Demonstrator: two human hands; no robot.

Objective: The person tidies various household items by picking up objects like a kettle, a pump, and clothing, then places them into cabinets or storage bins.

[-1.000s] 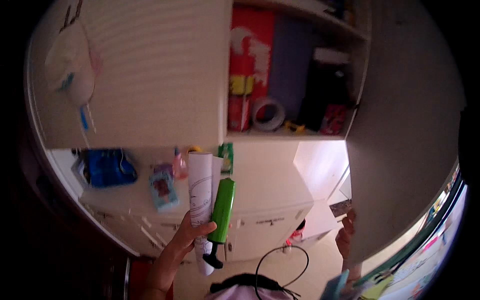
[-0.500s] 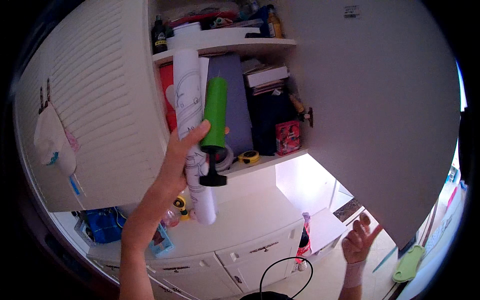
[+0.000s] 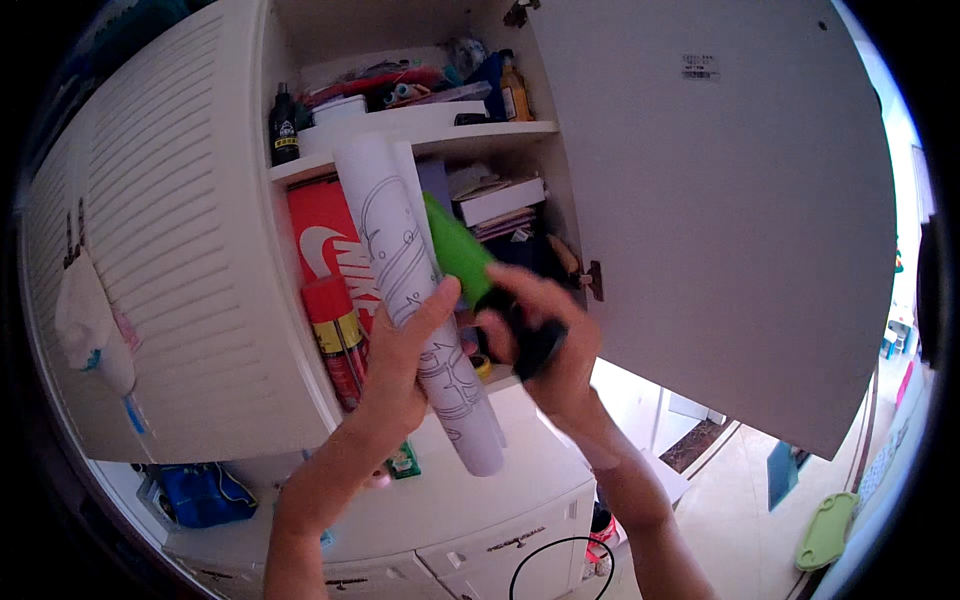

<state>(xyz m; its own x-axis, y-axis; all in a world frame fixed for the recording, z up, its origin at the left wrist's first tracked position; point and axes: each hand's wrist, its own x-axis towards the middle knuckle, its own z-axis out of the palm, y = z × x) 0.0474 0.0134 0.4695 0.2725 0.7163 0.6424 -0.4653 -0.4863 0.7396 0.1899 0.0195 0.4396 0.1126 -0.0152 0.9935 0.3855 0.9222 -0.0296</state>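
My left hand (image 3: 400, 360) is wrapped around a roll of white paper (image 3: 420, 300) with line drawings on it, which I hold tilted in front of the open cupboard (image 3: 700, 200). My right hand (image 3: 545, 330) grips the black handle end of a green pump (image 3: 458, 250) (its green barrel slants up and to the left, just behind the paper roll), fingers curled tightly round it. Both things sit level with the lower shelf, near a red spray can (image 3: 335, 335) and a red box (image 3: 325, 240). Above, the upper shelf (image 3: 420, 125) carries a dark bottle (image 3: 284, 125) and other clutter. Below my arms runs a white counter (image 3: 440, 500).
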